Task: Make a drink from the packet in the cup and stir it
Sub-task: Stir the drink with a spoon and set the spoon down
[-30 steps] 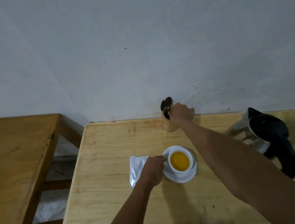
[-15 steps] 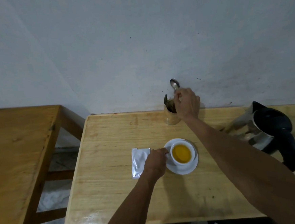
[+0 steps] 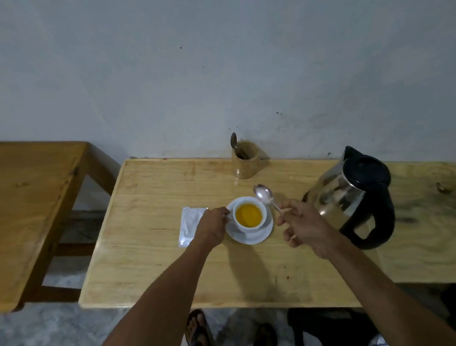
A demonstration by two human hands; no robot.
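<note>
A white cup (image 3: 263,219) holding yellow-orange liquid stands on a white saucer (image 3: 256,237) in the middle of the light wooden table (image 3: 152,260). My left hand (image 3: 212,227) grips the cup's handle on its left side. My right hand (image 3: 304,225) holds a metal spoon (image 3: 264,194) by its stem, the bowl raised just above the cup's far right rim. A silver packet (image 3: 190,225) lies flat on the table to the left of my left hand.
A wooden holder (image 3: 246,159) with another spoon stands at the table's back edge by the wall. A glass kettle (image 3: 354,195) with black lid and handle sits right of my right hand. A second wooden table (image 3: 19,205) is on the left.
My right hand lifted a spoon out of the holder at the back and brought it toward me, to beside the cup. My left hand stayed on the cup's handle.
</note>
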